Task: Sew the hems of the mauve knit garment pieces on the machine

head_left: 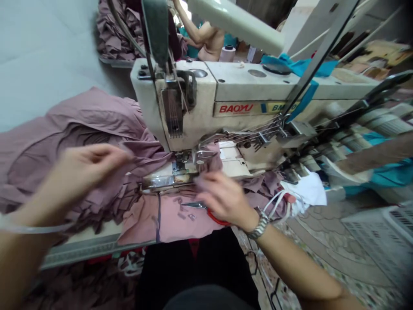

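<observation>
A cream industrial sewing machine [226, 92] stands in front of me, with mauve fabric [97, 125] heaped to its left and under its presser foot [180, 165]. My left hand [80, 174] hovers over the heap, its fingers pinched together on a fold of the mauve fabric, blurred by motion. My right hand [222, 198], a metal watch on its wrist, has its fingers curled on the mauve fabric just right of the presser foot. Red-handled scissors [206, 211] lie under that hand on a mauve piece [167, 219] at the table's front edge.
Another person's arm [200, 34] shows behind the machine by a further mauve pile [112, 30]. Teal cloth [297, 66] lies on the machine top. White cloth [306, 191] and a white plastic crate [383, 237] sit at the right. Patterned floor lies below.
</observation>
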A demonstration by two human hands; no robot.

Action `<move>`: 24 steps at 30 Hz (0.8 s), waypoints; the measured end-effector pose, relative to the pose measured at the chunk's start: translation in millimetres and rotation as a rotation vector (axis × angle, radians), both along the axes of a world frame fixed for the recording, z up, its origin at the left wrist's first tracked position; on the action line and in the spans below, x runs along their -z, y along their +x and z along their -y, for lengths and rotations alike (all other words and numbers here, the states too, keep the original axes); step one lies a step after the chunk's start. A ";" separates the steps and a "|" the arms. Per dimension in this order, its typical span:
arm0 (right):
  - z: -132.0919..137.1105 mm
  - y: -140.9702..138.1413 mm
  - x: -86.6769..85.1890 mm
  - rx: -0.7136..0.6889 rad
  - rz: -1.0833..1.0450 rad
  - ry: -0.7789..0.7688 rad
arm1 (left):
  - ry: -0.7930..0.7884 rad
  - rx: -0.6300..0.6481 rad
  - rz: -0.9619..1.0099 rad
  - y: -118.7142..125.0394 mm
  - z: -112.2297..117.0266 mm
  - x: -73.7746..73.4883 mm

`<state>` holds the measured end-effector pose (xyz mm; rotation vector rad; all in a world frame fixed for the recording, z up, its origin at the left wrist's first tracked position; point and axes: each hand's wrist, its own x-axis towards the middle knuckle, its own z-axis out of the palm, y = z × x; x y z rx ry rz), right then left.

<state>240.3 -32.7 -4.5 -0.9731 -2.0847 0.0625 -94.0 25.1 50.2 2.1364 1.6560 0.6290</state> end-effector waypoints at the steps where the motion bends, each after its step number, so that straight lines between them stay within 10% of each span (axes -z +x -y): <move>1: -3.1 -7.5 0.5 -0.075 0.233 0.044 | 0.036 0.177 0.017 20.7 5.0 5.6; 3: -11.3 -11.4 0.6 -0.080 0.558 0.119 | 0.205 0.504 -0.094 51.4 12.2 23.0; 5: -19.5 -3.2 -0.5 -0.020 0.688 0.160 | 0.418 0.570 -0.281 64.7 17.2 41.5; 11: -21.2 12.8 1.5 -0.147 0.609 0.310 | 0.708 0.516 -0.516 68.6 36.3 54.1; 24: -13.0 -22.2 13.8 -0.003 0.293 0.075 | 0.601 0.314 -0.555 96.4 53.2 54.0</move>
